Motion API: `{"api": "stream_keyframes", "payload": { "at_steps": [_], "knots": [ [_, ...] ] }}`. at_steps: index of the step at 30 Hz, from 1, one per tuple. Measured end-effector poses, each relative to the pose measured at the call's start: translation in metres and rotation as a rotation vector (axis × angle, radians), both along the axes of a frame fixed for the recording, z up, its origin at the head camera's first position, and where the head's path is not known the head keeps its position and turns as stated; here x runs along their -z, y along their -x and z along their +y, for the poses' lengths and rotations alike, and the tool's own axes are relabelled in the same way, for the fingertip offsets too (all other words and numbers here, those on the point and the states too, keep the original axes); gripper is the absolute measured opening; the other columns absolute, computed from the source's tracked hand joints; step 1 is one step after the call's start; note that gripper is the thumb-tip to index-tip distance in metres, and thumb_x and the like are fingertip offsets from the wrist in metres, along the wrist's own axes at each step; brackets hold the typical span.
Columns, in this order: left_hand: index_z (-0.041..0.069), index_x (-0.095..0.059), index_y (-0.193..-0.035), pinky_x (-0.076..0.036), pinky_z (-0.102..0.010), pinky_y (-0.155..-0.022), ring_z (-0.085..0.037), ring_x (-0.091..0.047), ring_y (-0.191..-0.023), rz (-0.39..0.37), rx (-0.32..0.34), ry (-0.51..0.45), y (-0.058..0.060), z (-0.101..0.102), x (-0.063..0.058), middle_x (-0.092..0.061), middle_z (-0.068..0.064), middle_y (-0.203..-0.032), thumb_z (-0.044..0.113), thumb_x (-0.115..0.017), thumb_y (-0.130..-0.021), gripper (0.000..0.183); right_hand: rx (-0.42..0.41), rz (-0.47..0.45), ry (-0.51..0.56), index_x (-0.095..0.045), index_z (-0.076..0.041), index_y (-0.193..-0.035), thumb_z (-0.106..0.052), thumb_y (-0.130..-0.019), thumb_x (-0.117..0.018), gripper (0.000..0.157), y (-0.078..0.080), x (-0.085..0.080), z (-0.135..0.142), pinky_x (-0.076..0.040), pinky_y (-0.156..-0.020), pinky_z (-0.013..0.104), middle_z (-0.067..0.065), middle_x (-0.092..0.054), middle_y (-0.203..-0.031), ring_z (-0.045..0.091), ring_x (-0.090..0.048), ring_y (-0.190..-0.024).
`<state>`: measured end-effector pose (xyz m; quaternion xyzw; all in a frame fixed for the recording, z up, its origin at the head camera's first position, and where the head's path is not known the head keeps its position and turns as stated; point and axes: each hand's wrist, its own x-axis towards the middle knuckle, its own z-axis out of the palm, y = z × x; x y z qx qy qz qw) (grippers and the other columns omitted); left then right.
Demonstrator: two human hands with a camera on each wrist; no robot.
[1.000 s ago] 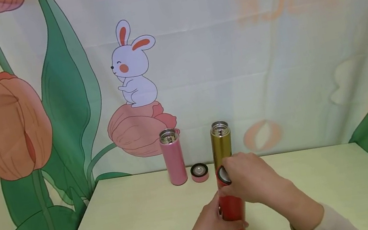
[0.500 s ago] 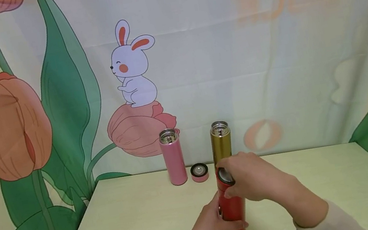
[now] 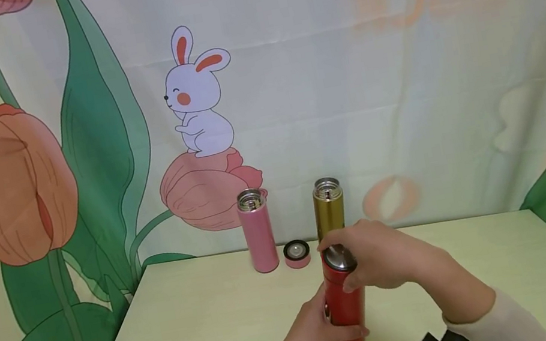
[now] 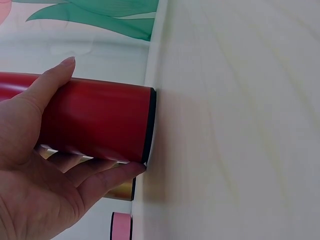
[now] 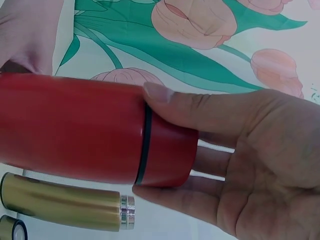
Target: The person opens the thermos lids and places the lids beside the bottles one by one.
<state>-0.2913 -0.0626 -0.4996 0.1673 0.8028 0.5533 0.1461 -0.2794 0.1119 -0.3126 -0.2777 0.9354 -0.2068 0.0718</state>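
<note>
A red thermos (image 3: pixel 344 307) stands upright at the front middle of the table. My left hand (image 3: pixel 307 335) grips its lower body, thumb on one side and fingers on the other, as the left wrist view also shows on the red body (image 4: pixel 105 117). At the top, my right hand (image 3: pixel 383 254) holds the red lid (image 5: pixel 172 155) between thumb and fingers. The lid sits on the bottle, a black ring between them in the right wrist view. Its shiny top (image 3: pixel 339 257) shows in the head view.
Behind the red thermos stands a gold thermos (image 3: pixel 329 209) without its lid. Left of it is an open pink thermos (image 3: pixel 258 234), with a pink lid (image 3: pixel 297 254) lying upside down beside it. A gold lid (image 5: pixel 11 229) shows beyond the gold bottle in the right wrist view.
My right hand has turned about the lid, its wrist swinging to the right, and more of the lid's top shows. The left hand keeps its grip on the red thermos.
</note>
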Motion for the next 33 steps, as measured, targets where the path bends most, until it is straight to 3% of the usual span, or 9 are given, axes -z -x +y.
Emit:
{"api": "stream_keyframes", "payload": {
  "at_steps": [7,14,23,33],
  "knots": [
    [0.040,-0.046,-0.143,-0.054,-0.051,-0.102,-0.016,-0.062,-0.119,-0.016,0.004,-0.011,0.001,-0.001,0.001,-0.067,0.012,-0.127,0.034,-0.090,-0.081,0.076,-0.121,-0.075,0.065,-0.067,-0.028,-0.127,0.001,-0.077,-0.085,0.060,0.014,0.002,0.013,-0.057,-0.084,0.035,-0.002,-0.071,-0.110,0.017,-0.065,-0.098],
    [0.038,-0.047,-0.142,-0.053,-0.049,-0.102,-0.015,-0.062,-0.118,-0.001,-0.004,0.005,-0.001,0.000,0.000,-0.067,0.012,-0.126,0.035,-0.089,-0.081,0.074,-0.232,-0.140,0.149,-0.067,-0.034,-0.129,0.007,-0.078,-0.080,0.067,0.024,0.009,0.022,-0.055,-0.093,0.037,-0.008,-0.070,-0.117,0.015,-0.066,-0.108],
    [0.036,-0.047,-0.142,-0.054,-0.048,-0.102,-0.014,-0.063,-0.117,0.003,-0.011,0.006,-0.002,0.000,-0.001,-0.068,0.011,-0.125,0.035,-0.090,-0.080,0.075,-0.298,-0.190,0.205,-0.067,-0.032,-0.131,0.013,-0.078,-0.076,0.070,0.028,0.010,0.025,-0.054,-0.098,0.037,-0.006,-0.071,-0.124,0.015,-0.066,-0.114],
    [0.037,-0.046,-0.143,-0.052,-0.053,-0.105,-0.017,-0.062,-0.120,-0.027,-0.009,0.005,-0.001,-0.001,-0.002,-0.067,0.011,-0.128,0.035,-0.090,-0.081,0.076,-0.303,-0.188,0.215,-0.066,-0.032,-0.133,0.013,-0.078,-0.076,0.072,0.028,0.013,0.026,-0.053,-0.101,0.037,-0.006,-0.069,-0.130,0.014,-0.066,-0.118]
  ]
}}
